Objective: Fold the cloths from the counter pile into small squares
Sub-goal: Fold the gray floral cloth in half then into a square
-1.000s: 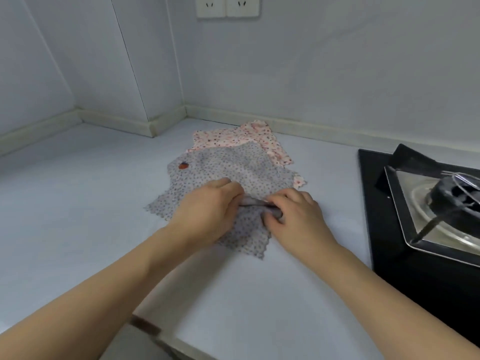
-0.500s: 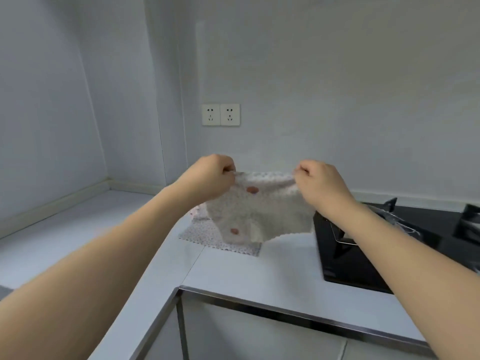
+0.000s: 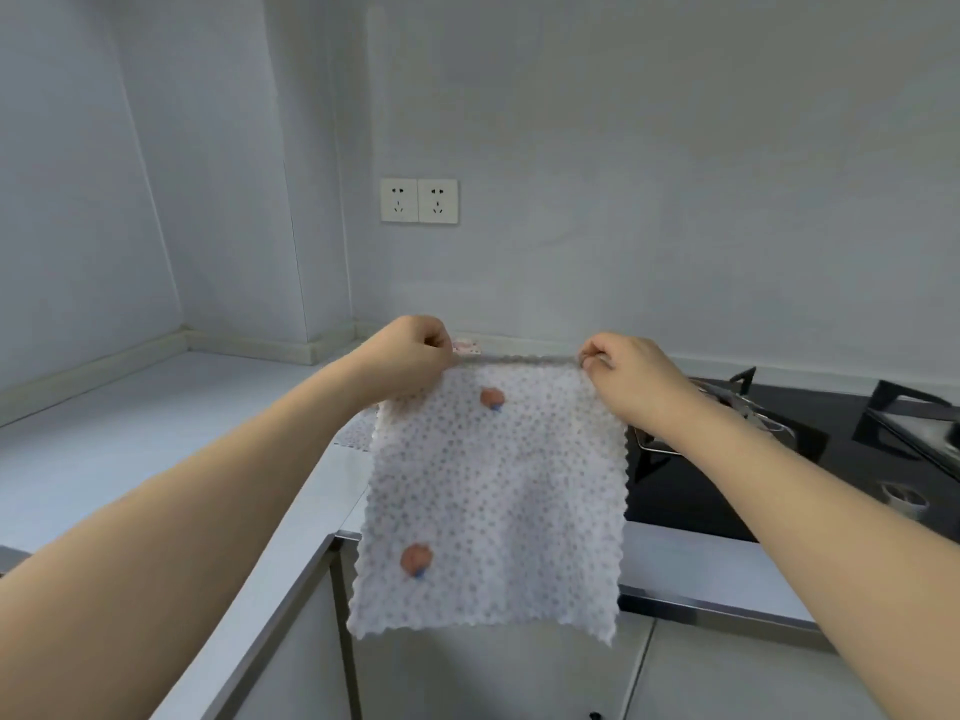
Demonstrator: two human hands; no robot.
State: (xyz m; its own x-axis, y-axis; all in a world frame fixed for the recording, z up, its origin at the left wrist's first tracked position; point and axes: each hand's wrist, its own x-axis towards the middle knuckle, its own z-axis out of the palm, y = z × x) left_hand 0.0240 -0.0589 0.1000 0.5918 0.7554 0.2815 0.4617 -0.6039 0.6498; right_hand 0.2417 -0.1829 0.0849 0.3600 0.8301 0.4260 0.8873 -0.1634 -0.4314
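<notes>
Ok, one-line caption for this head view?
Both hands, left and right, pinch the dotted cloth by its top corners, hanging open above the counter.

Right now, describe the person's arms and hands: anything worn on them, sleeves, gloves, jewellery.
Both forearms are bare as far as the picture shows; no sleeve reaches into view. The left hand and the right hand wear no gloves. No watch, bracelet or band shows on either wrist, and no ring is visible on the fingers, though most fingers are hidden from this view.

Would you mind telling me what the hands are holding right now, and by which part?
Both hold the dotted cloth by its top edge: the left hand pinches the top left corner, the right hand the top right corner, and it hangs unfolded.
</notes>
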